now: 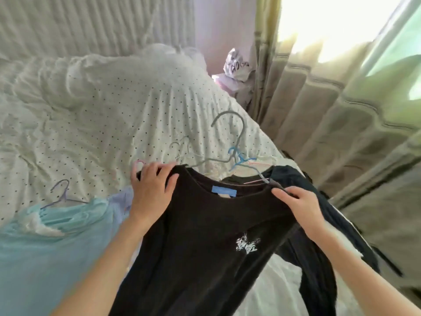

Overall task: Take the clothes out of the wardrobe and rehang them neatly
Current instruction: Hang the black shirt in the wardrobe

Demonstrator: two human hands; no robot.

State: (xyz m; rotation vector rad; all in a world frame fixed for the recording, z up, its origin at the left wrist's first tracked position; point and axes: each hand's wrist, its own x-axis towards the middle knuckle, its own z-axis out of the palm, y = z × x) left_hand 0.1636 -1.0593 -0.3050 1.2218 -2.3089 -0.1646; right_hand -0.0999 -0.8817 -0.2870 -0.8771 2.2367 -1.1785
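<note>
Two bare forearms reach forward from the bottom of the view over a bed. Between them hangs a black long-sleeved top (205, 236) with a blue neck label and a small white butterfly print on the chest. The left hand (151, 190) grips the top's left shoulder, fingers curled over the fabric edge and thumb pressed on the front. The right hand (298, 202) grips the right shoulder, fingers curled round the fabric and what looks like the end of a hanger arm. A grey plastic hanger (230, 142) sits partly in the neckline, its hook standing up above the collar.

To the left, lying on the bed, is a pale turquoise garment (52, 252) on a purple hanger (61, 195). To the right, under the right arm, lies another dark garment (303, 179). Just beyond the collar lie a light blue hanger (239, 159) and other pale hangers, too tangled to separate.

Beneath it all spreads a rumpled white bedcover with small dark dots (102, 115). Further back stands a ribbed pale headboard (91, 21). At the far right hang beige pleated curtains (330, 115), bright with window light, with a white printed plastic bag (238, 65) beside them.
</note>
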